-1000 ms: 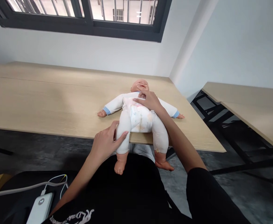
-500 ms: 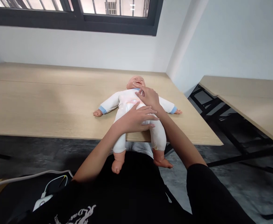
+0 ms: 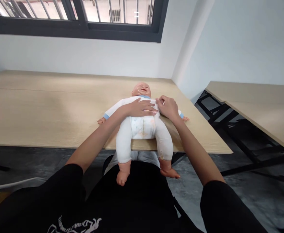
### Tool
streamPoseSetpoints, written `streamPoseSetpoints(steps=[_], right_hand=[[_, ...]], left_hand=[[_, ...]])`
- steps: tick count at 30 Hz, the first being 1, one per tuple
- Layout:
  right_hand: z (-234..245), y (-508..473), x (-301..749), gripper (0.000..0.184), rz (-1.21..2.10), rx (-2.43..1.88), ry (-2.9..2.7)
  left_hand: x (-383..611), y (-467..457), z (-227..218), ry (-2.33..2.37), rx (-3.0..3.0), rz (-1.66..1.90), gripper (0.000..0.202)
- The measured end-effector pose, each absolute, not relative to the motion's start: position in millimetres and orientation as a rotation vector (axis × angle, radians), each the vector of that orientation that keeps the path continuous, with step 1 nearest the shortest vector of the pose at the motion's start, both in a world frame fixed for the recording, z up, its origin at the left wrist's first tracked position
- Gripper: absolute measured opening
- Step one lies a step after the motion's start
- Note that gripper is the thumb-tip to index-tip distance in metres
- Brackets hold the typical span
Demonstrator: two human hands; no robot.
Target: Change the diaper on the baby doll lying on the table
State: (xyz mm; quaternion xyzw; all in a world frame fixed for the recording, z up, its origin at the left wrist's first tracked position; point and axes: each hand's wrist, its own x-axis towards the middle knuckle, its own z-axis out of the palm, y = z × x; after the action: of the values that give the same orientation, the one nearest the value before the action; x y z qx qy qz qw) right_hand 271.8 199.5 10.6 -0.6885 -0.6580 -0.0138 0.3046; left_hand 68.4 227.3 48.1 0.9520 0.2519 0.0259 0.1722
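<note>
A baby doll in a white suit with blue cuffs lies on its back on the wooden table, head toward the wall, legs hanging over the near edge. My left hand lies flat across the doll's chest with fingers stretched out. Beside it, my right hand rests at the doll's right-side shoulder, fingers curled in a pinch on the suit's fabric there.
A second wooden table stands to the right, with black metal frames in the gap between. White walls meet in a corner behind the doll. A dark-framed window runs above. Dark floor lies below the table edge.
My left hand went from the doll's left thigh up over its belly to the chest. My right hand slid from the doll's neck out to the shoulder.
</note>
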Motion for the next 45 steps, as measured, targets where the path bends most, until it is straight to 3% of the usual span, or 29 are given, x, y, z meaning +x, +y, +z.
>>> streamPoseSetpoints(steps=[4, 9, 15, 21, 28, 32, 40, 45], right_hand=[[-8, 174, 289, 0.040, 0.006, -2.016, -1.826], [-36, 154, 304, 0.038, -0.028, -1.793, -2.064], [-47, 125, 312, 0.045, 0.341, -1.548, -1.901], [-52, 99, 304, 0.035, 0.600, -1.486, -1.791], [-51, 103, 274, 0.056, 0.863, -1.311, -1.349], [-48, 100, 263, 0.066, 0.887, -1.243, -1.288], [-55, 101, 265, 0.058, 0.864, -1.264, -1.235], [-58, 105, 265, 0.070, 0.713, -1.324, -1.285]], left_hand=[[78, 253, 42, 0.720, 2.708, 0.086, 0.051], [82, 261, 35, 0.728, 2.648, 0.209, 0.058], [76, 255, 33, 0.658, 2.585, 0.350, 0.062], [75, 256, 29, 0.692, 2.532, 0.359, 0.059], [76, 263, 24, 0.633, 2.510, 0.417, 0.060], [75, 264, 24, 0.628, 2.498, 0.436, 0.060], [75, 264, 24, 0.665, 2.462, 0.445, 0.055], [76, 267, 22, 0.700, 2.452, 0.464, 0.056]])
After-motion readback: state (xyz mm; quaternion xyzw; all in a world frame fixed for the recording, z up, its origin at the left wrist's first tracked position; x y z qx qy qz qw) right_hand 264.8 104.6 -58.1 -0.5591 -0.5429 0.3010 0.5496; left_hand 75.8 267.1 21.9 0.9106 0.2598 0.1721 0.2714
